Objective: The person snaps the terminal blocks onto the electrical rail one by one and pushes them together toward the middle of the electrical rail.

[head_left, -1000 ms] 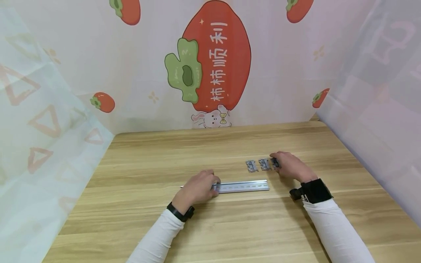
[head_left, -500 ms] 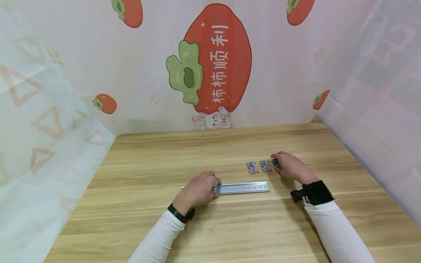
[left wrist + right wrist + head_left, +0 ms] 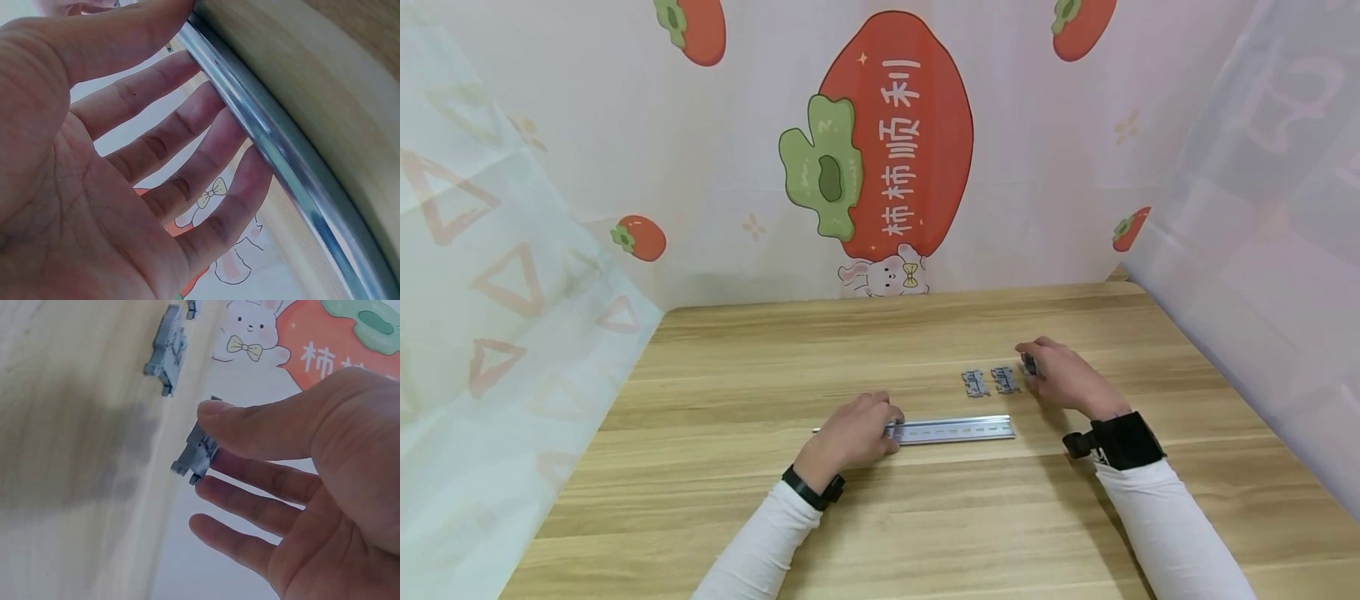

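Terminal block (image 3: 199,450), small and gray, sits just beyond the right end of the slotted metal DIN rail (image 3: 955,430), pinched between the thumb and fingers of the right hand (image 3: 1063,379). Two more gray terminal blocks, a left one (image 3: 975,382) and a right one (image 3: 1004,379), lie side by side and apart, past the far edge of the rail near its right end. The left hand (image 3: 853,429) grips the rail over its left part, thumb at the near edge and fingertips against the far edge; that stretch is mostly hidden from the head view. The rail lies crosswise on the wood-grain surface (image 3: 925,517). Well behind the rail hangs a white sheet (image 3: 737,150) printed with a large red persimmon (image 3: 936,142) and a rabbit (image 3: 883,277).
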The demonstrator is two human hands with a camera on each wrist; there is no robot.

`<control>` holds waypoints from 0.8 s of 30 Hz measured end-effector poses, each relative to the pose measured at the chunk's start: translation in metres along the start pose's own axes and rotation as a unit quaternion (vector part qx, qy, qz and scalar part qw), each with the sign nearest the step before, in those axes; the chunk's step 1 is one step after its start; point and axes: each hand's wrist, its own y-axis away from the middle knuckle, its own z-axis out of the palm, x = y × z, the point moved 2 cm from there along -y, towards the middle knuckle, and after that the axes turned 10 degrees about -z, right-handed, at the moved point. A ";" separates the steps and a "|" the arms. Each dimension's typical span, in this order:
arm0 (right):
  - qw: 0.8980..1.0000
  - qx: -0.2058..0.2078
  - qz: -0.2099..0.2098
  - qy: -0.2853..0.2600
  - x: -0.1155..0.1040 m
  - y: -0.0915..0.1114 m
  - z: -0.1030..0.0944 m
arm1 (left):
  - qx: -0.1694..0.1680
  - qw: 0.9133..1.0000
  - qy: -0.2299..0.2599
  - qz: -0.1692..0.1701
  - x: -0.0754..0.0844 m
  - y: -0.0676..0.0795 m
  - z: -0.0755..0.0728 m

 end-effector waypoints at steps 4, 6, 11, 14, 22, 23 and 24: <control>1.000 0.024 -0.010 -0.014 -0.003 -0.001 -0.002 | 0.001 1.000 0.001 0.002 0.000 0.000 0.000; 0.999 0.038 -0.021 -0.017 -0.005 -0.002 -0.003 | 0.002 1.000 0.003 0.003 0.000 0.001 0.000; 0.997 0.062 -0.037 -0.026 -0.007 -0.003 -0.005 | 0.004 1.000 0.006 0.005 0.000 0.001 0.000; 0.996 0.074 -0.040 -0.037 -0.008 -0.004 -0.006 | 0.005 1.000 0.005 0.005 0.000 0.001 -0.001; 0.983 0.125 -0.080 -0.107 -0.014 -0.008 -0.011 | 0.004 1.000 0.003 0.003 0.001 0.001 -0.002; 0.981 0.130 -0.085 -0.116 -0.014 -0.008 -0.011 | 0.003 1.000 0.003 0.003 0.001 0.001 -0.002; 0.979 0.134 -0.089 -0.126 -0.015 -0.008 -0.012 | 0.003 1.000 0.004 0.003 0.001 0.002 -0.002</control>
